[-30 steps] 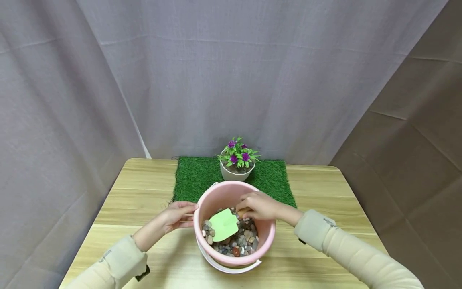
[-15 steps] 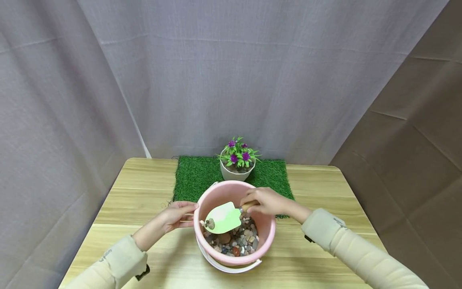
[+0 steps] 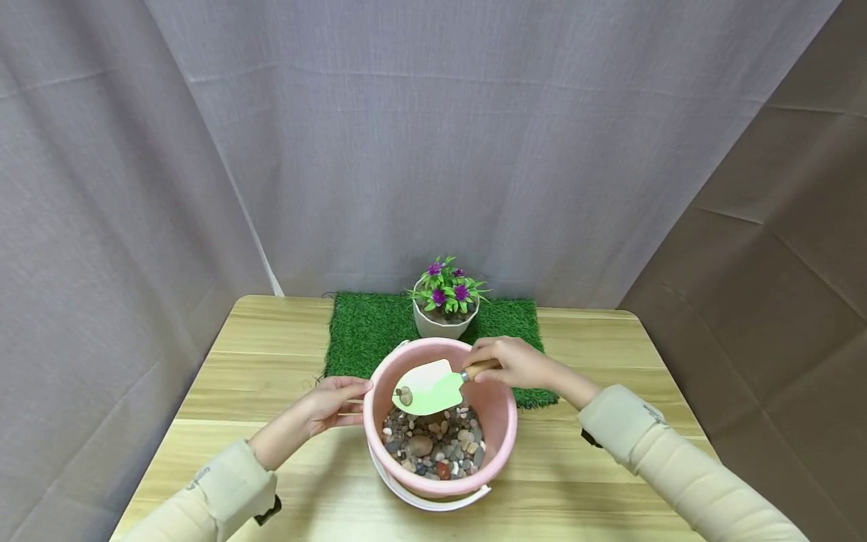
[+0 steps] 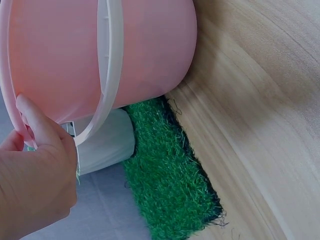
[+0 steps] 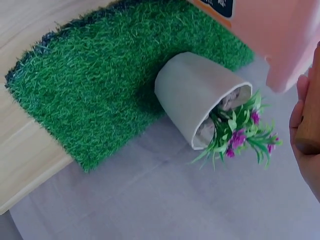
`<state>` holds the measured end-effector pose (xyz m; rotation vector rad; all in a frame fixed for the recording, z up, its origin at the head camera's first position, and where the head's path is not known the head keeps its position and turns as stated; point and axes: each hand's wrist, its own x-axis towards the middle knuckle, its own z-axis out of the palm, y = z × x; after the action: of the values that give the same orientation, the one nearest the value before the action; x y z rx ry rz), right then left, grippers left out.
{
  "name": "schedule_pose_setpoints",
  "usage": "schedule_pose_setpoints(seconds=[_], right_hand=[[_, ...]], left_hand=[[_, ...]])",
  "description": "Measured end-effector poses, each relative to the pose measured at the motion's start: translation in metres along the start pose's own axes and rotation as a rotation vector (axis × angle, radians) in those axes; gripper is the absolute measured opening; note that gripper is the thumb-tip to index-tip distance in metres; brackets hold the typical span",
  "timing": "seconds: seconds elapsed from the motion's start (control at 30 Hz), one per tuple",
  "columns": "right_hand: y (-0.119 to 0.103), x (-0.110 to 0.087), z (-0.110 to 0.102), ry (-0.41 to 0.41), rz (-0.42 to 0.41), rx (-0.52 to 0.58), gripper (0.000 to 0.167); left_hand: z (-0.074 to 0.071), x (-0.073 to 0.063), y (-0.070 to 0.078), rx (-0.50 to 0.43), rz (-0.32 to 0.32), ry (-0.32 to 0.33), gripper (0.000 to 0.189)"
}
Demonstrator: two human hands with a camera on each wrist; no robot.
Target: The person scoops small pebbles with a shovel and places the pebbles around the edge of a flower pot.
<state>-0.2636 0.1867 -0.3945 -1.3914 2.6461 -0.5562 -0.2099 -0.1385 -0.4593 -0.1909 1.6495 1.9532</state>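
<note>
My right hand [image 3: 511, 363] grips the wooden handle [image 5: 311, 107] of a light green garden trowel [image 3: 433, 393]. The blade is over the mouth of a pink bucket [image 3: 506, 444], tip pointing left, with a couple of small stones [image 3: 405, 396] near its tip. Below it, pebbles [image 3: 447, 452] of many colours cover the bottom of the bucket, among them a reddish one and a larger brown one. At the bucket's left side, my left hand [image 3: 332, 406] holds the rim; in the left wrist view the thumb [image 4: 32, 112] lies against the pink wall just under it.
Behind the bucket, a white pot [image 3: 442, 328] with purple flowers [image 3: 460, 293] stands on a green artificial grass mat [image 3: 369, 331]. The bucket's white handle [image 4: 114, 65] hangs down its near side. A grey curtain [image 3: 433, 150] closes off the back of the wooden table [image 3: 257, 354].
The right hand has lifted the trowel up and to the right, off the pebbles, and several stones have left its blade. The left hand has stayed at the rim.
</note>
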Motion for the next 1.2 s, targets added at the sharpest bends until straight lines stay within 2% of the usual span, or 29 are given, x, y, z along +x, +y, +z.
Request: schedule_pose_setpoints(seconds=[0.2,0.63,0.87,1.2], right_hand=[[0.006,-0.003,-0.008,0.02,0.004,0.002,0.025],[0.027,-0.012,-0.022,0.059,0.006,0.089,0.024],[0.039,-0.02,-0.03,0.064,0.08,0.103,0.024],[0.063,-0.031,-0.04,0.147,0.19,0.088,0.022]], left_hand=[[0.0,0.001,0.0,0.0,-0.004,0.001,0.019],[-0.001,0.0,0.0,0.0,0.005,-0.027,0.02],[-0.001,-0.001,0.001,0.002,0.003,-0.028,0.022],[-0.001,-0.001,0.001,0.011,0.003,-0.026,0.026]])
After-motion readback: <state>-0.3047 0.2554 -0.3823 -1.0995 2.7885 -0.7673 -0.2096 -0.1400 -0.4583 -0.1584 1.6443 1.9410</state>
